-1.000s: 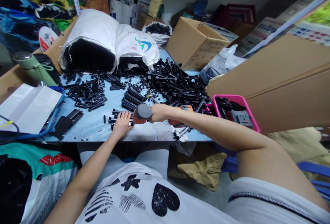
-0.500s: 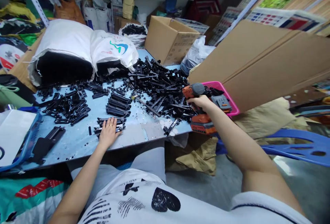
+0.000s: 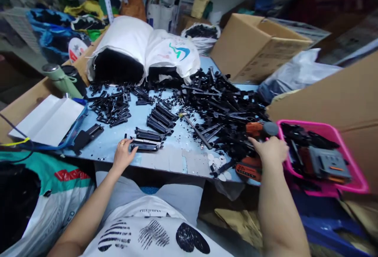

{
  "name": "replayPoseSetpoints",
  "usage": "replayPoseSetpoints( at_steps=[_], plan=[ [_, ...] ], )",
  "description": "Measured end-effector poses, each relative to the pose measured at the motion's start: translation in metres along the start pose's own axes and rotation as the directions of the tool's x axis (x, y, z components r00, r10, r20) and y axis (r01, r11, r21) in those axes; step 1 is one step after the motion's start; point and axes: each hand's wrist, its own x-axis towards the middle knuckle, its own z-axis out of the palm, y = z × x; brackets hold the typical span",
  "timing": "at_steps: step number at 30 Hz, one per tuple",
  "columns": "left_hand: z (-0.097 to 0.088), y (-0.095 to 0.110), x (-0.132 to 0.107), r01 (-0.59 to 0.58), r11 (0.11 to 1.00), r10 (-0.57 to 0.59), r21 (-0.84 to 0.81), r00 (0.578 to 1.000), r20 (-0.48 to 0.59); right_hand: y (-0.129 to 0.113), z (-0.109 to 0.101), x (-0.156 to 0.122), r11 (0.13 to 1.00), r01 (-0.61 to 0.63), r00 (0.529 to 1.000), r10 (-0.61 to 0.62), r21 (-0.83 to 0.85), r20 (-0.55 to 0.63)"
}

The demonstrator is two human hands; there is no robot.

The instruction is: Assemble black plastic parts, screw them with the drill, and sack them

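My right hand [image 3: 270, 151] is closed round the grip of an orange and black cordless drill [image 3: 255, 146], which stands on the right end of the blue table [image 3: 171, 158] beside a big heap of black plastic parts [image 3: 220, 109]. My left hand [image 3: 123, 153] rests near the table's front edge with its fingers on a small stack of black plastic strips [image 3: 147, 140]; a ring shows on one finger. A second neat stack of black strips [image 3: 161, 117] lies just behind. A long screwdriver bit [image 3: 195, 127] lies between the stacks and the heap.
A pink basket [image 3: 351, 182] with parts and a grey battery sits at the right. Cardboard boxes [image 3: 256, 46] and white sacks [image 3: 141, 48] stand at the back. A green flask [image 3: 60, 79], white paper [image 3: 49, 119] and another pile of black parts [image 3: 112, 107] lie on the left.
My right hand carried the drill from over the strips to the table's right end and set it down by the pink basket. My left hand stayed on the strips.
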Motion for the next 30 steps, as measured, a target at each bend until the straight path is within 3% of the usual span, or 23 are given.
replayPoseSetpoints(
  at_steps=[2,4,6,8,13,15,17,19,21,23,25,27,30],
  plan=[
    [0.002,-0.007,-0.003,0.026,0.998,-0.025,-0.063,1.000,0.013,-0.012,0.012,-0.024,0.988,-0.108,0.954,0.135,0.114,-0.266],
    [0.007,-0.010,-0.003,0.066,0.989,-0.066,-0.130,0.998,0.003,-0.035,0.027,-0.050,0.975,0.022,0.937,0.056,0.221,-0.344],
    [0.012,-0.011,-0.001,0.099,0.977,-0.105,-0.191,0.994,-0.017,-0.065,0.043,-0.070,0.948,0.187,0.960,-0.120,0.259,-0.254],
    [0.017,-0.011,0.002,0.109,0.971,-0.119,-0.215,0.992,-0.036,-0.097,0.059,-0.080,0.930,0.255,0.965,-0.230,0.266,-0.124],
    [0.022,0.000,0.012,0.137,0.981,-0.142,-0.138,0.989,-0.030,-0.156,0.071,-0.071,0.961,0.216,0.960,-0.241,0.175,0.140],
    [0.021,0.012,0.013,0.152,0.988,-0.154,-0.036,0.986,-0.060,-0.170,0.066,-0.064,0.967,0.206,0.951,-0.234,0.149,0.201],
    [0.021,0.029,0.011,0.090,0.993,-0.086,0.071,0.995,-0.059,-0.180,0.059,-0.058,0.971,0.194,0.941,-0.225,0.141,0.254],
    [0.024,0.048,0.011,-0.089,0.989,0.081,0.118,0.995,0.065,-0.189,0.049,-0.055,0.974,0.174,0.929,-0.211,0.144,0.304],
    [0.032,0.065,0.011,-0.253,0.962,0.224,0.100,0.945,0.240,-0.195,0.036,-0.058,0.974,0.154,0.927,-0.201,0.166,0.318],
    [0.040,0.076,0.013,-0.292,0.952,0.244,0.095,0.907,0.343,-0.199,0.018,-0.068,0.950,0.187,0.920,-0.259,0.249,0.296],
    [0.046,0.079,0.014,-0.272,0.957,0.218,0.096,0.901,0.375,-0.203,-0.002,-0.086,0.879,0.295,0.875,-0.406,0.374,0.263],
    [0.047,0.079,0.014,-0.260,0.962,0.211,0.084,0.901,0.379,-0.207,-0.020,-0.110,0.772,0.426,0.791,-0.571,0.471,0.220],
    [0.045,0.079,0.013,-0.239,0.969,0.199,0.059,0.902,0.383,-0.218,-0.030,-0.149,0.689,0.519,0.721,-0.671,0.505,0.174]
  ],
)
